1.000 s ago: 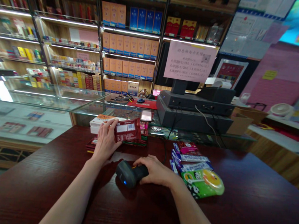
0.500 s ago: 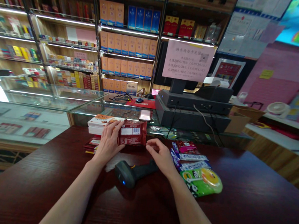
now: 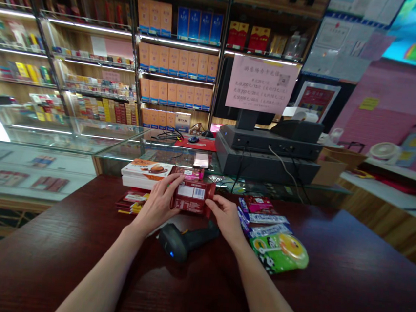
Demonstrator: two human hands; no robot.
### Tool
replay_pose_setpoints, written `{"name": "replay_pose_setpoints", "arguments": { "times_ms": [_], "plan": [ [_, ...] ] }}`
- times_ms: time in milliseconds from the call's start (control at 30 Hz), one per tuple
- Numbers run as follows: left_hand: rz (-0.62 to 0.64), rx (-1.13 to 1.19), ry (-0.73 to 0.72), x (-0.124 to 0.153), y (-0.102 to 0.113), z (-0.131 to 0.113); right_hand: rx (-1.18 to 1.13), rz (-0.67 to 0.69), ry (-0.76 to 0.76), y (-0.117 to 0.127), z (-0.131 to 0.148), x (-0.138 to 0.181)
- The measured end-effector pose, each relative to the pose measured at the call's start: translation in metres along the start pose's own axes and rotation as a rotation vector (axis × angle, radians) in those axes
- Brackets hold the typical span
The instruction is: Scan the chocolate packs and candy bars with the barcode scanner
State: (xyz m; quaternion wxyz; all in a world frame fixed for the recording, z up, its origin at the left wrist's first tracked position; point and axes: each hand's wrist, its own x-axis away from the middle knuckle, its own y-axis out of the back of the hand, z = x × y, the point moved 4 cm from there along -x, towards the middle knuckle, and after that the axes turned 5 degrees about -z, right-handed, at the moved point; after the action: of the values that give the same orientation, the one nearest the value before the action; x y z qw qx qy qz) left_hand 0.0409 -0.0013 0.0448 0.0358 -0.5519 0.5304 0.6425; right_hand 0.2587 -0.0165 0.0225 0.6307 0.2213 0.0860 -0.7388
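A dark red snack packet (image 3: 192,198) with a white label and barcode faces up between my hands. My left hand (image 3: 159,199) grips its left end, fingers over the top and thumb below. At the other end, my right hand (image 3: 224,215) pinches the packet's corner. A black barcode scanner (image 3: 181,244) lies on the counter just below, its handle near my right hand. Behind the held packet sits another red-and-pink packet (image 3: 191,173). Beside my left hand is a white box with a food picture (image 3: 146,170), with several red and yellow packets (image 3: 130,202) beneath or in front of it.
Right of my right hand lie a green pouch (image 3: 281,254), blue-and-white packets (image 3: 267,225) and a dark pink packet (image 3: 260,205) on the dark wooden counter (image 3: 346,282). A cash register (image 3: 267,154) with a monitor stands behind, next to a glass display case (image 3: 66,135).
The dark red packet has moved right and nearer to me in my left hand, uncovering the red-and-pink packet behind it. My right hand has closed on its right end.
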Motion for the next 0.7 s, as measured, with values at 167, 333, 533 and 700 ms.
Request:
{"name": "replay_pose_setpoints", "arguments": {
  "times_ms": [167,333,533,700],
  "plan": [
    [-0.09,0.033,0.072,0.002,0.0,0.008,-0.041,0.0,-0.016,0.001,0.001,-0.001],
    [-0.066,0.008,0.205,-0.001,-0.002,0.013,-0.082,-0.045,-0.039,0.002,0.0,-0.001],
    [-0.03,0.059,0.322,-0.002,-0.005,0.013,-0.04,-0.135,0.026,0.005,0.002,-0.002],
    [-0.023,0.198,0.349,-0.002,-0.008,0.012,0.007,-0.175,0.013,0.008,-0.002,-0.003]
  ]
}}
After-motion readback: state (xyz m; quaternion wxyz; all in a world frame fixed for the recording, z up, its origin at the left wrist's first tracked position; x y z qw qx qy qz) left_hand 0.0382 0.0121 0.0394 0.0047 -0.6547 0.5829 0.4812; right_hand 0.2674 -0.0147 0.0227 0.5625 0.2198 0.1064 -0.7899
